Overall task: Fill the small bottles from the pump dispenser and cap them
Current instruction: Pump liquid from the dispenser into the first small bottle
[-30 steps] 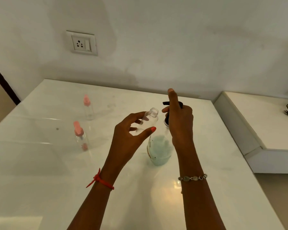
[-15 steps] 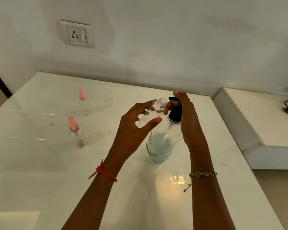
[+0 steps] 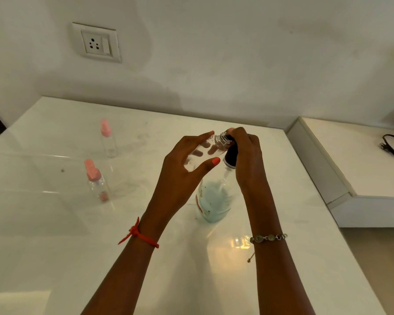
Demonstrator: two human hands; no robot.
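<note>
Small bottle: mid-frame, left hand grips it tilted, mouth meeting pump dispenser for filling.
Right hand: curled over dispenser's head.

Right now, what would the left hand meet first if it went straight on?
Probably the right hand on the pump head: the left hand and its small bottle point there. Depth is unclear.

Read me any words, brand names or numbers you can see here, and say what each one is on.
No text here can be read.
Label on the pump dispenser: red-edged, too blurred to read.
On the open small bottle, far capped bottle, near capped bottle and wall socket: no print visible.
</note>
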